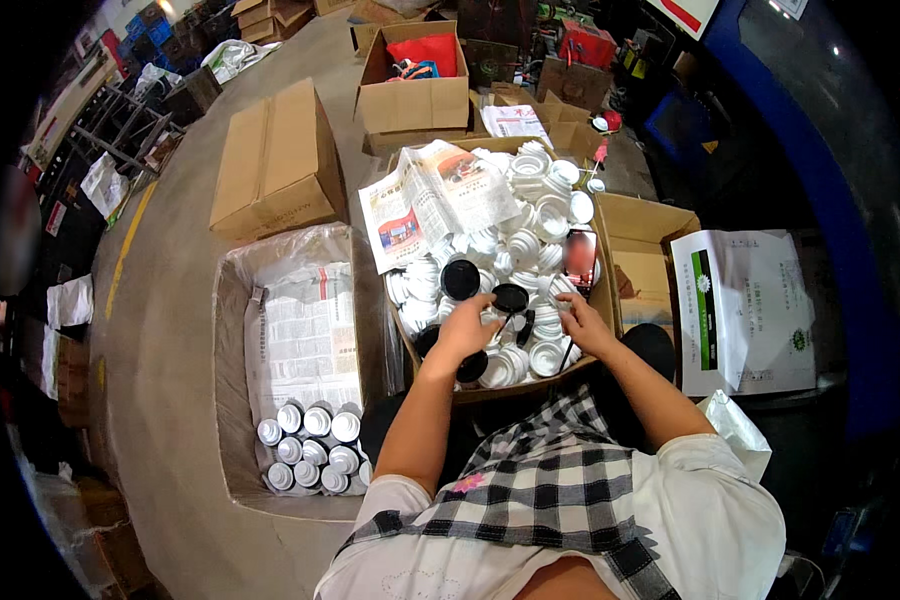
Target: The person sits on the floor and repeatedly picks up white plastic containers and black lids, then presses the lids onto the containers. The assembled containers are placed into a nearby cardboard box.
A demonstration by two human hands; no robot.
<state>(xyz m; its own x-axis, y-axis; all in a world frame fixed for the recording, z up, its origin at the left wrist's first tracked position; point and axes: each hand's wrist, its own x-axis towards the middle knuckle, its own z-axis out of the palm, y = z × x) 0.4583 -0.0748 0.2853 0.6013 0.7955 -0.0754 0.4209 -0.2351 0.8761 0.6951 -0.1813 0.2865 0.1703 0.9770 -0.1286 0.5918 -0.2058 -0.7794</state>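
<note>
A cardboard box [604,290] in front of me is heaped with white round plastic caps [550,218]. Over the heap, my left hand [467,328] pinches the edge of a black round cap [511,298] between thumb and forefinger. To its right, my right hand [585,322] has its fingers curled in above the white pieces; whatever they hold is too small to make out. Another black cap [460,279] lies just beyond my left hand, and more black pieces sit partly hidden under that wrist. A phone [580,258] rests on the heap beyond my right hand.
Newspaper [450,200] covers the heap's far left. At left, a lined box [232,400] holds rows of white-capped pieces [315,450] on newspaper. A closed carton [275,160] stands behind it. An open carton [415,105] lies farther off; a white printed sheet [755,310] is at right.
</note>
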